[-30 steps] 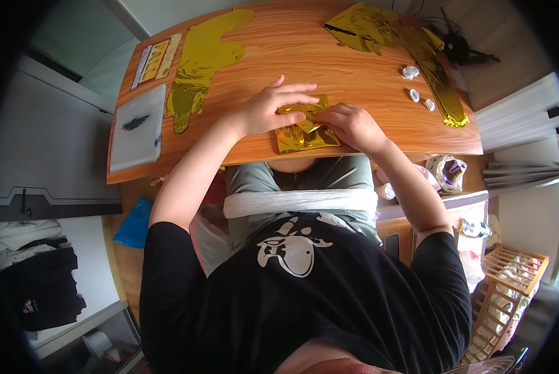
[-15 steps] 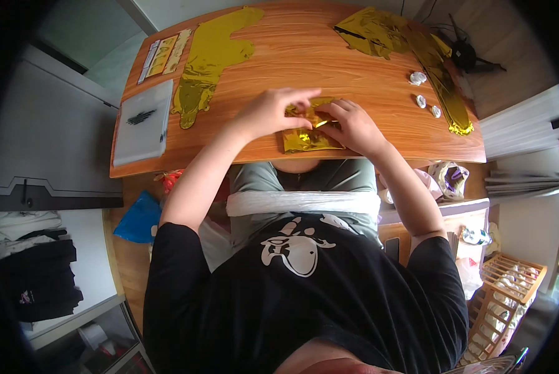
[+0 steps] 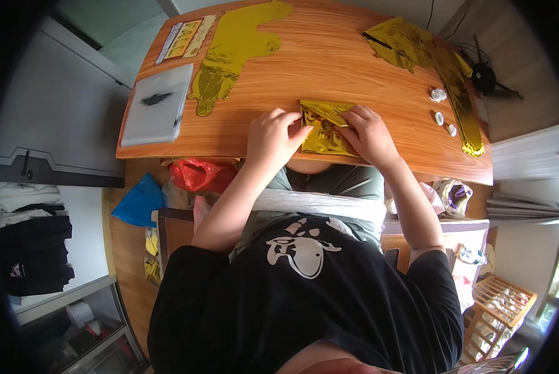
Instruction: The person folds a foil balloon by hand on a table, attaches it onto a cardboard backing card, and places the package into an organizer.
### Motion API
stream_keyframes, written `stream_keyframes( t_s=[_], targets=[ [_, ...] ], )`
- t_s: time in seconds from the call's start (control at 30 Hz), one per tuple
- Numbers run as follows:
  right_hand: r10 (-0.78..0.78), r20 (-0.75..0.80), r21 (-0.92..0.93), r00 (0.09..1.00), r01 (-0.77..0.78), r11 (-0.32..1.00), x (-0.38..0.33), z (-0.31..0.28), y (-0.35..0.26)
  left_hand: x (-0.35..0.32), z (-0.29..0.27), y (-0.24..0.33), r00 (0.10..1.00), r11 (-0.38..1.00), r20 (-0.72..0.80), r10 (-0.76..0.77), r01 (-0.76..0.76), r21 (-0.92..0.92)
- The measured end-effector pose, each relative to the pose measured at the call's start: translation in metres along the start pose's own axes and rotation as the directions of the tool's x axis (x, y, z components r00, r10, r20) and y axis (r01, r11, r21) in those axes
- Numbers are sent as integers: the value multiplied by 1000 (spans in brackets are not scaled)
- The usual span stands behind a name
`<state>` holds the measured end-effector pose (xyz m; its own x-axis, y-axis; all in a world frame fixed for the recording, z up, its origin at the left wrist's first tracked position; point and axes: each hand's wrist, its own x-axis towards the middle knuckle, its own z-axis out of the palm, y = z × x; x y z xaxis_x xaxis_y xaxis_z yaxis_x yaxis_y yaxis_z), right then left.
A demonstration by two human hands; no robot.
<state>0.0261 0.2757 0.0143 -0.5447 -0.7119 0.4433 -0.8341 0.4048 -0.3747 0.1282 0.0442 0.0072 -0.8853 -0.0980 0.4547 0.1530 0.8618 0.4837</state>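
Steady folded gold foil (image 3: 320,144) flat on worktop (image 3: 329,62) with left fingers (image 3: 299,135) apart; guide flap (image 3: 328,111) smoothly, pinched in right fingers (image 3: 357,116).

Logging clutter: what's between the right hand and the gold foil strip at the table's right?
Tabletop and three crumpled white wads near the strip, in the head view.

The table (image 3: 329,56) has a brown wood-grain top. At its near edge, around the middle, lies a folded gold foil piece (image 3: 326,138). On the left, a cloudy plastic stack (image 3: 143,118) with a dark patch lies near, and a printed card (image 3: 184,39) lies beyond it. Right of both stretches a long gold sheet (image 3: 236,43). On the far right spreads crumpled gold foil (image 3: 404,40), with three white wads (image 3: 438,95) just left of its nearer strip.
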Motion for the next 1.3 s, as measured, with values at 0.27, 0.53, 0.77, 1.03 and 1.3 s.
stream_keyframes(
  t_s=[0.27, 0.53, 0.77, 1.03, 1.3],
  targets=[
    [43, -37, -1, 998, -43, 999, 0, 3, -1, 19, 19, 7, 953, 920, 97, -287, 302, -248],
    [72, -60, 11, 996, -71, 997, 0, 1, -1, 47, 19, 6, 923, 901, 145, -357, 381, -208],
    [149, -84, 77, 985, -143, 987, 2, 1, -2, 59, 24, -3, 868, 868, 290, -404, 463, -177],
    [210, -71, 136, 975, -199, 971, 0, 1, 1, 56, 26, 11, 922, 904, 127, -365, 384, -187],
    [217, -81, 160, 973, -202, 966, -1, 3, 5, 47, 36, 22, 958, 922, 15, -287, 281, -268]
  ],
)
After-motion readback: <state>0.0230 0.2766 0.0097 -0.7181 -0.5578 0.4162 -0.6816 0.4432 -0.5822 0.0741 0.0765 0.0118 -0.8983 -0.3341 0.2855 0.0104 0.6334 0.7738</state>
